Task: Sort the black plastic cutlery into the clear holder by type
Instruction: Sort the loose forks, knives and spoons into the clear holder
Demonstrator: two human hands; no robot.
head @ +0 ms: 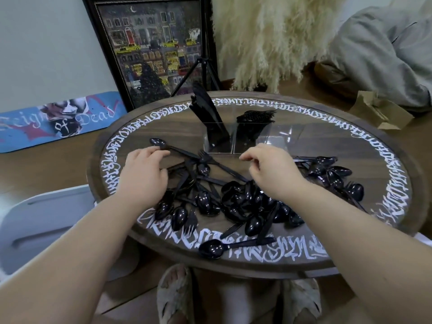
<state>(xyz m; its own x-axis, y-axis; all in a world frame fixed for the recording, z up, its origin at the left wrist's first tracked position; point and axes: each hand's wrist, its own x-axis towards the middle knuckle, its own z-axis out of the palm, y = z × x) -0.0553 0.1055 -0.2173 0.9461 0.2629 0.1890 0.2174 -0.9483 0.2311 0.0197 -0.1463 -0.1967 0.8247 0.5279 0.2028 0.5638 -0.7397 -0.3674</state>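
A heap of black plastic cutlery (236, 197), mostly spoons with some forks and knives, lies across the round table (383, 157). The clear holder (247, 139) stands at the far middle, with knives (207, 108) upright in its left compartment, forks (256, 116) in the middle one, and the right one showing nothing inside. My left hand (142, 174) hovers over the heap's left side, fingertips touching the handle of a spoon (159, 143). My right hand (271, 169) hangs above the heap just in front of the holder, fingers loosely curled and holding nothing.
The table's rim carries white lettering. Behind it lean a framed picture (149, 50), a tripod (201, 66) and a blue skateboard deck (58, 120). Pampas grass (268, 38) rises at the back right. A grey chair (44, 225) is at my left, my slippered feet below.
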